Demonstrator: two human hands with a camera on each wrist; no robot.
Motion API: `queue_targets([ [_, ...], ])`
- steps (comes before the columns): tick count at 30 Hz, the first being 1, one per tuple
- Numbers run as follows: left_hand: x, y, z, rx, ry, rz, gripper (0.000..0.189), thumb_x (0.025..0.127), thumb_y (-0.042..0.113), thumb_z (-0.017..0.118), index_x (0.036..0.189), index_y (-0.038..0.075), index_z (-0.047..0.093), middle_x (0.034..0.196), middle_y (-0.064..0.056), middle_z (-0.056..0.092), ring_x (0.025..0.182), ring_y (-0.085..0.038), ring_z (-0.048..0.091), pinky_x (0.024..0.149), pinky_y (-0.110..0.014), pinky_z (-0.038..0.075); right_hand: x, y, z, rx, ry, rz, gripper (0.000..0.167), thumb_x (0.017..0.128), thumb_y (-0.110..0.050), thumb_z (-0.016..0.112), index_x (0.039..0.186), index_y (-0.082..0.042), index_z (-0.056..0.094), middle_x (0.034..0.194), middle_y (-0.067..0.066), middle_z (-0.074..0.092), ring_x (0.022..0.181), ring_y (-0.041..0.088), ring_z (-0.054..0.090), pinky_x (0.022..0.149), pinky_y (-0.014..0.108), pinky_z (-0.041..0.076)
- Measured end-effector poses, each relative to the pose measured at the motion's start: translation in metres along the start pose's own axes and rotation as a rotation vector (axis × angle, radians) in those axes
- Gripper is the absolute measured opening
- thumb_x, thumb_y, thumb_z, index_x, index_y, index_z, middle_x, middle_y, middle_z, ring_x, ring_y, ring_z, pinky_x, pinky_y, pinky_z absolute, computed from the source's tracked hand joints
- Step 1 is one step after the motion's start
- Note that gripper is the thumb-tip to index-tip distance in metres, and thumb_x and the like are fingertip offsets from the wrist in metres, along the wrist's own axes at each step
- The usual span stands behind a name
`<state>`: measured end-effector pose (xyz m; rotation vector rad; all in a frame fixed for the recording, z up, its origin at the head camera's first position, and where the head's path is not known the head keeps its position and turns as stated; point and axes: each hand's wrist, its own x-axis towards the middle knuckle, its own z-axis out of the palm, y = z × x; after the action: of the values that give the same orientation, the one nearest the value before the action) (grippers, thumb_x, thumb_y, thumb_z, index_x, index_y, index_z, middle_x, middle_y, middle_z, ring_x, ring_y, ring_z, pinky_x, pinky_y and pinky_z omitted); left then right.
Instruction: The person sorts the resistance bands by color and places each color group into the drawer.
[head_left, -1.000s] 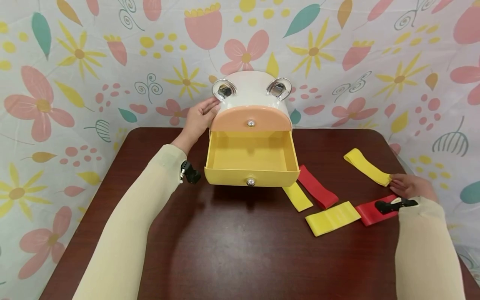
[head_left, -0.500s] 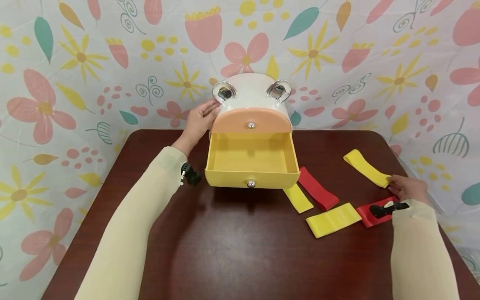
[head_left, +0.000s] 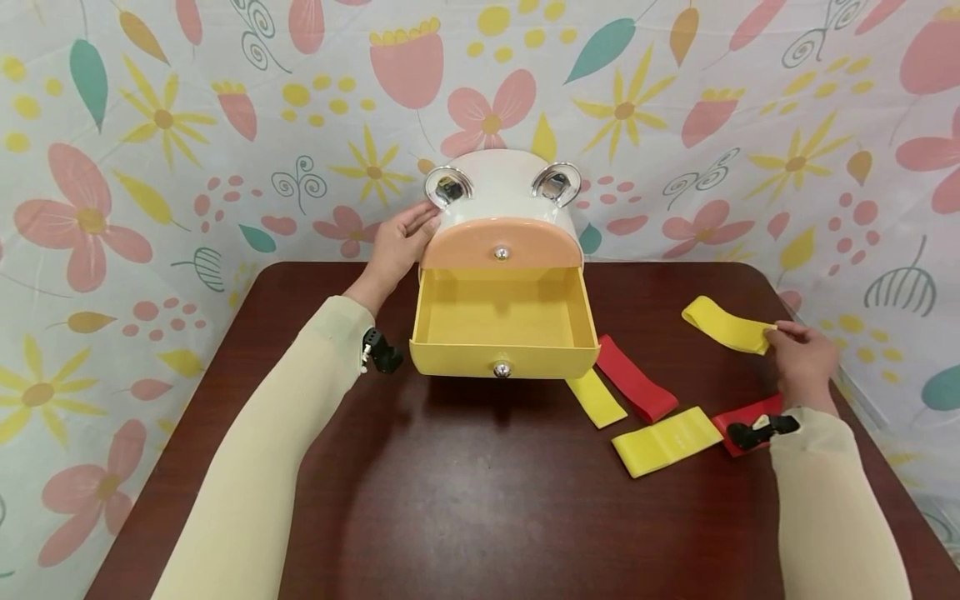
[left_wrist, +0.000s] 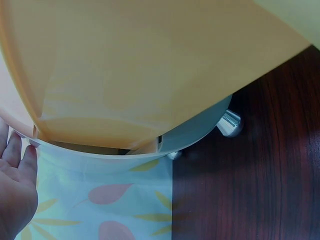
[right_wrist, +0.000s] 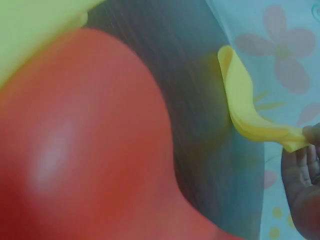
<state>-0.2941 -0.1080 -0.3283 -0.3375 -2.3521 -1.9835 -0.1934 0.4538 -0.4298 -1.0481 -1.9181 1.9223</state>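
A white two-drawer box with silver eyes stands at the back of the table. Its yellow lower drawer is pulled out; the peach upper drawer is closed. My left hand rests against the box's left side, and in the left wrist view its extended fingers touch the edge. On the right, my right hand pinches one end of a yellow loop resistance band between thumb and fingers. That band bends away from the hand in the right wrist view, its far end curling up.
On the dark table, right of the drawer, lie a red band, a yellow band and another yellow band partly under the drawer. A second red band is partly behind my right wrist. Floral cloth hangs behind.
My right hand has moved left and a little away from me, drawing up the near end of the yellow band, which now bows. The left hand and box keep their place.
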Motion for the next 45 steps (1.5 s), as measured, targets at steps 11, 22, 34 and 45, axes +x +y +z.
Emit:
queue_targets([
  [11, -0.001, 0.001, 0.001, -0.004, 0.002, 0.005, 0.048, 0.105, 0.017, 0.058, 0.150, 0.002, 0.050, 0.151, -0.017, 0.056, 0.143, -0.024, 0.053, 0.117, -0.034, 0.047, -0.014, -0.014, 0.015, -0.234, 0.022, -0.184, 0.012, 0.096, -0.022, 0.070, 0.089, -0.031, 0.068, 0.077, -0.022, 0.058, 0.066, -0.004, 0.057, 0.055, 0.007, 0.046],
  [22, 0.001, -0.001, 0.000, -0.015, 0.008, 0.005, 0.048, 0.105, 0.017, 0.058, 0.150, 0.002, 0.051, 0.150, -0.017, 0.056, 0.144, -0.024, 0.052, 0.117, -0.033, 0.047, -0.039, -0.050, 0.035, -0.255, 0.049, -0.364, 0.009, 0.097, -0.021, 0.069, 0.092, -0.029, 0.066, 0.074, -0.029, 0.058, 0.069, -0.009, 0.054, 0.059, 0.002, 0.043],
  [34, -0.002, 0.001, -0.002, 0.004, -0.026, 0.008, 0.049, 0.106, 0.020, 0.057, 0.152, 0.005, 0.049, 0.153, -0.016, 0.055, 0.144, -0.024, 0.052, 0.117, -0.035, 0.048, -0.074, -0.087, 0.044, -0.252, 0.033, -0.441, 0.010, 0.097, -0.025, 0.069, 0.094, -0.035, 0.071, 0.079, -0.031, 0.059, 0.073, -0.005, 0.053, 0.061, 0.003, 0.043],
  [45, -0.004, 0.004, 0.002, 0.005, -0.028, 0.024, 0.048, 0.106, 0.018, 0.057, 0.151, 0.003, 0.050, 0.151, -0.017, 0.055, 0.144, -0.025, 0.052, 0.118, -0.035, 0.047, -0.136, -0.131, 0.060, 0.217, -0.173, -0.609, 0.008, 0.087, 0.000, 0.078, 0.094, -0.005, 0.079, 0.082, -0.005, 0.072, 0.071, 0.007, 0.065, 0.069, 0.007, 0.057],
])
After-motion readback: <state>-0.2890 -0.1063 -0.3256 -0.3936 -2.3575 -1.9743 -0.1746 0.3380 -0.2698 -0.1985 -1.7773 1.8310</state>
